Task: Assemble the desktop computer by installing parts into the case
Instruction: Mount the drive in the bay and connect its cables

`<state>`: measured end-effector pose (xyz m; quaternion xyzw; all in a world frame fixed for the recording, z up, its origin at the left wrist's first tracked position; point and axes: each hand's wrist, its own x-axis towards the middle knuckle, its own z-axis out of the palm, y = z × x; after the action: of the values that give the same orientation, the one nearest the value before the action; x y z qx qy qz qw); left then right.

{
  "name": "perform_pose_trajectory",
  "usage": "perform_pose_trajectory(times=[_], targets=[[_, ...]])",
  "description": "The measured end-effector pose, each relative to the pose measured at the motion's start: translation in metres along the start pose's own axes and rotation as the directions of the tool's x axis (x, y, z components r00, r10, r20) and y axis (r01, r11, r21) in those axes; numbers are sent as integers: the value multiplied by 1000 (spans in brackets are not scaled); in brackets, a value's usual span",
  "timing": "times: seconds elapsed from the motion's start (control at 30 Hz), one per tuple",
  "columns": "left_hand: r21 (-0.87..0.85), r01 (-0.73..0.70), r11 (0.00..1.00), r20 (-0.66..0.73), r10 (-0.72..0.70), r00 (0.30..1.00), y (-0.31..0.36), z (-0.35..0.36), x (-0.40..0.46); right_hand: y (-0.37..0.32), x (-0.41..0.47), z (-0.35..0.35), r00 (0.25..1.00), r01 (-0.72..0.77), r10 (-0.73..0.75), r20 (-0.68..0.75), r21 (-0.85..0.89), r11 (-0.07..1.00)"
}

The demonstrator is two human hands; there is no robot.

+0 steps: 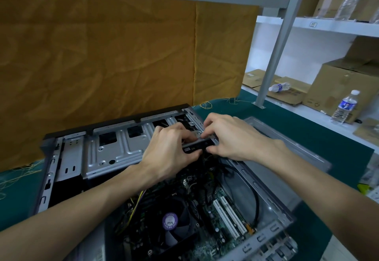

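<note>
Now, w/ left hand (170, 150) and right hand (227, 137) both pinching the drive (198, 145) over the case (266, 195), grip its stiff edges only — prob. light, fragile.

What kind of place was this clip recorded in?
Probably a storeroom or workshop used for PC assembly, not a home. White metal shelving holds cardboard boxes, an orange cloth backdrop hangs behind, and an opened computer case lies on a green-covered bench.

Dim, soft indoor light; wide-angle bending at edges, slight blur throughout.
</note>
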<state>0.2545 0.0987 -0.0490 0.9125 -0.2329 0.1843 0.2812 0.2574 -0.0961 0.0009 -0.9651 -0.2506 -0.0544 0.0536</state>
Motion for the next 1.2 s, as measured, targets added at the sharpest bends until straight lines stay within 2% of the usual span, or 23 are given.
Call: perform_pose_trajectory(times=[0.17, 0.33, 0.6, 0.8, 1.07, 1.13, 1.2], targets=[[17, -8, 1000, -27, 9, 1000, -1, 2, 2, 5, 5, -4, 999, 43, -43, 28, 0, 999], [134, -18, 991, -41, 24, 999, 1, 5, 5, 8, 5, -1, 998, 63, -63, 16, -25, 998], [118, -24, 993, -35, 28, 999, -1, 2, 6, 4, 4, -1, 999, 36, -36, -2, -51, 998], [67, 48, 997, -19, -46, 999, 7, 0, 6, 0, 6, -6, 999, 29, -27, 41, -57, 998], [36, 52, 998, 34, -54, 998, 7, -7, 4, -11, -2, -11, 996, -23, 30, 78, -92, 995], [9, 23, 1000, 87, -23, 996, 4, -11, 0, -18, -16, -7, 998, -59, 61, 20, -88, 994], [-42, -19, 999, 126, 24, 992, -1, -16, -5, -33, -35, -4, 985, -2, 1, -174, -1, 1000]])
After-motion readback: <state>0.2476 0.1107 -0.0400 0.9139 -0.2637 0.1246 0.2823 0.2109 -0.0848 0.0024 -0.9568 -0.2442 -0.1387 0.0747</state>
